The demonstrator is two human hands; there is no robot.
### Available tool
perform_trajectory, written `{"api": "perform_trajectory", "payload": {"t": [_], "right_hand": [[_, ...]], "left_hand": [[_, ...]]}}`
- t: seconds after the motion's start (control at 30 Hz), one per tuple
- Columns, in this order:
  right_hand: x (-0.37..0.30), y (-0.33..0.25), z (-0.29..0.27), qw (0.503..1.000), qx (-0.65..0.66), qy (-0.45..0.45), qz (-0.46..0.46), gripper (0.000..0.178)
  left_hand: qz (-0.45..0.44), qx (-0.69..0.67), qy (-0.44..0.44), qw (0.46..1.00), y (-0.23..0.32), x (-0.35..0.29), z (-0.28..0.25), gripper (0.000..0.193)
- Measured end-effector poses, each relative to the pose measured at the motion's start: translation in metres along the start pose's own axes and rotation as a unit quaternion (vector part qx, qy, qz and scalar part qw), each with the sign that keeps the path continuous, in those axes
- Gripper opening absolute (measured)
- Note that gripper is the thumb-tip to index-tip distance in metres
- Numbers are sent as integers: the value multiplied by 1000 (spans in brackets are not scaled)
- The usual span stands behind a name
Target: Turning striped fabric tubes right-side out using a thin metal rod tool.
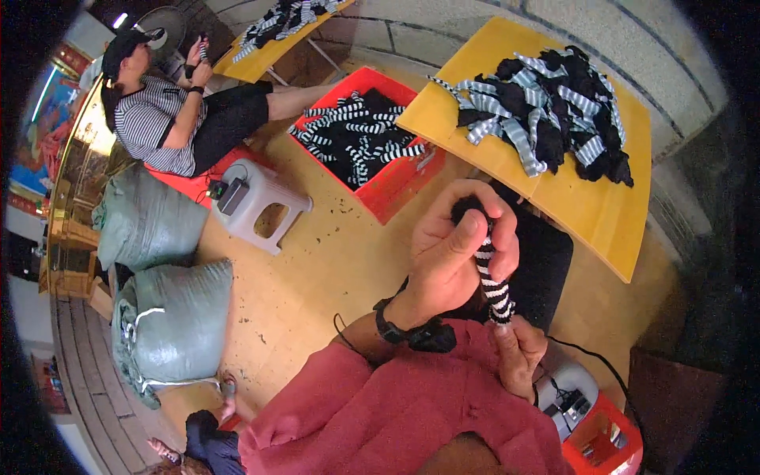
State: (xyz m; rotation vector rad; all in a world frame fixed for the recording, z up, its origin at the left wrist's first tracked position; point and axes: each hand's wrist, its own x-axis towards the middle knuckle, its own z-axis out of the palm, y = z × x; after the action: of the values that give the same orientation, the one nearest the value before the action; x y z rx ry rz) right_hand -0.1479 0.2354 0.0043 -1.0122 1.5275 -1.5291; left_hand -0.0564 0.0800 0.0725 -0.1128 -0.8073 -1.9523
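A narrow black-and-white striped knitted tube [495, 294] is stretched between my two hands in front of my body. My left hand [451, 257], with a dark band on its wrist, is closed around the tube's upper, black end. Lower down, my right hand [520, 356] pinches the striped lower end between thumb and fingers. Part of the tube is hidden behind my left fingers. On the yellow table [609, 229] ahead and to the right lies a loose heap of black and grey-white striped knitted pieces [546, 111].
A red bin [388, 202] holds several striped tubes. To the left, a person [162, 119] sits handling a small striped piece beside a grey stool [257, 210]. Stuffed sacks [174, 321] stand at left, another person [210, 443] is lower left, and a red stool [606, 435] is at my right.
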Motion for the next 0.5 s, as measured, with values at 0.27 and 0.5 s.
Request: {"api": "perform_trajectory", "payload": {"t": [0.27,0.5], "right_hand": [[1,5,-3,998,-62,-19,-24,14],[-11,22,-2,997,72,-1,8,12]], "left_hand": [[-32,-16,-29,999,5,-2,-2,26],[-22,-65,22,997,-6,-11,6,35]]}}
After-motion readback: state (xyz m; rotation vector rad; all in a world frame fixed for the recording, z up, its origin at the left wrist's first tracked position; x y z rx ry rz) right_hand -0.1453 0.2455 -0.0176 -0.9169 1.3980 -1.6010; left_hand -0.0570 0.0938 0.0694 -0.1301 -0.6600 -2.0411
